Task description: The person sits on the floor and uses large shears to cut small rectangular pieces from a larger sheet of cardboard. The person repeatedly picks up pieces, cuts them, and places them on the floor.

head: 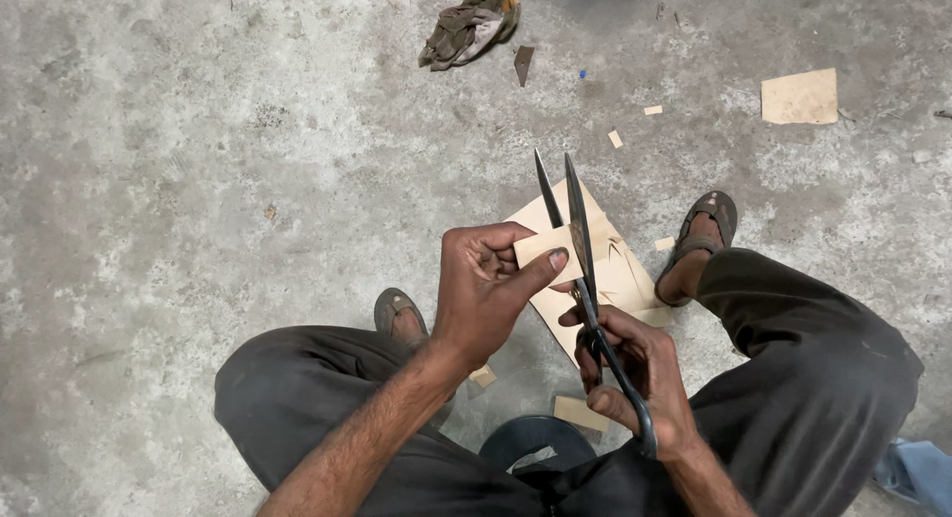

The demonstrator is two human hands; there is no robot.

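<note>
Cardboard sheet point(623, 269), tan and roughly square, lies flat on the grey concrete floor point(198, 180) between the person's two sandalled feet, low enough that offcuts drop straight onto it, and its surface already carries several angled slits. Above it, long black scissors point(575, 229) point away from the person toward the far side, blades slightly apart at the tips, with the right hand point(635, 373) wrapped through the handles, its grip clamped on them so the tool stays steady near the lap. Left of the blades, the left hand point(486, 294) pinches a small tan cardboard piece point(543, 247) between thumb and fingers, its grip clamped on that piece and holding it right against the blades (edge on to the cutting line, as far as can be seen). Farther off, a crumpled rag point(471, 23) sits at the far edge, a square cardboard scrap point(799, 97) lies far right, and tiny offcuts point(615, 138) dot the floor between.
</note>
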